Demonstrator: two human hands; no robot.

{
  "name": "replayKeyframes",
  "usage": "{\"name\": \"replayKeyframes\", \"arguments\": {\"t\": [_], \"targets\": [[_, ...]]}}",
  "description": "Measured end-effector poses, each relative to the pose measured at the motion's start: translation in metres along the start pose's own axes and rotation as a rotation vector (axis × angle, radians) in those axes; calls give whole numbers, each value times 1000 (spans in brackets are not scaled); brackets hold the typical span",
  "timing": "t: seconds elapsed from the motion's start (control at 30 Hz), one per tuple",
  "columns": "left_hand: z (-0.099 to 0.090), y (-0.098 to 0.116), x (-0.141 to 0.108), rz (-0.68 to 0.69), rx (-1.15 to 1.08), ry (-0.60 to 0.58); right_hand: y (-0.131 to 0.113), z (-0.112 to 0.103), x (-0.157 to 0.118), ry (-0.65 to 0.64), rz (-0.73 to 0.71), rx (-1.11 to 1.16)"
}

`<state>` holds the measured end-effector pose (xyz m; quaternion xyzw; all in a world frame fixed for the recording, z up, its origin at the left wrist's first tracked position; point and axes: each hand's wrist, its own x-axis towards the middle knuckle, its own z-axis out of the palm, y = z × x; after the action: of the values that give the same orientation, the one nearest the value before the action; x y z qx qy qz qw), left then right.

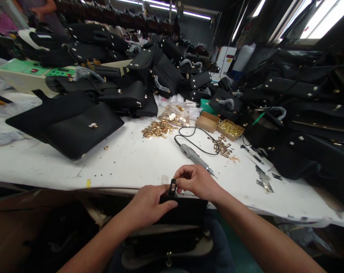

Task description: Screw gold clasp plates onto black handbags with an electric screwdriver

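A black bag [186, 210] lies in my lap against the table's front edge, its gold clasp part [169, 258] showing lower down. My left hand [149, 204] is closed on the bag's flap, thumb lying along its near side. At the flap's edge stands a small dark rectangular frame [172, 187] with an opening through it. The thumb and fingers of my right hand [196, 182] pinch this frame from the right. Whether it is fastened to the flap cannot be made out. Just beyond my right hand lies a grey electric screwdriver [193, 154] with a black cord.
Gold metal fittings [157, 129] are heaped mid-table. A cardboard box [231, 129] holds small gold parts, beside loose rectangular frames [221, 146]. A black bag [75, 129] lies at left; more black bags [166, 68] are piled behind and at right. A person [44, 11] stands far left.
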<state>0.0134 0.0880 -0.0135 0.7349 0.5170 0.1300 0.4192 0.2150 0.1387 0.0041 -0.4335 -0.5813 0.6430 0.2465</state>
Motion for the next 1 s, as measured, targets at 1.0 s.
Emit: {"name": "replayKeyframes", "arguments": {"t": [1.0], "targets": [[34, -22, 9, 278, 735, 237, 60, 3, 38, 275, 7, -771]]}}
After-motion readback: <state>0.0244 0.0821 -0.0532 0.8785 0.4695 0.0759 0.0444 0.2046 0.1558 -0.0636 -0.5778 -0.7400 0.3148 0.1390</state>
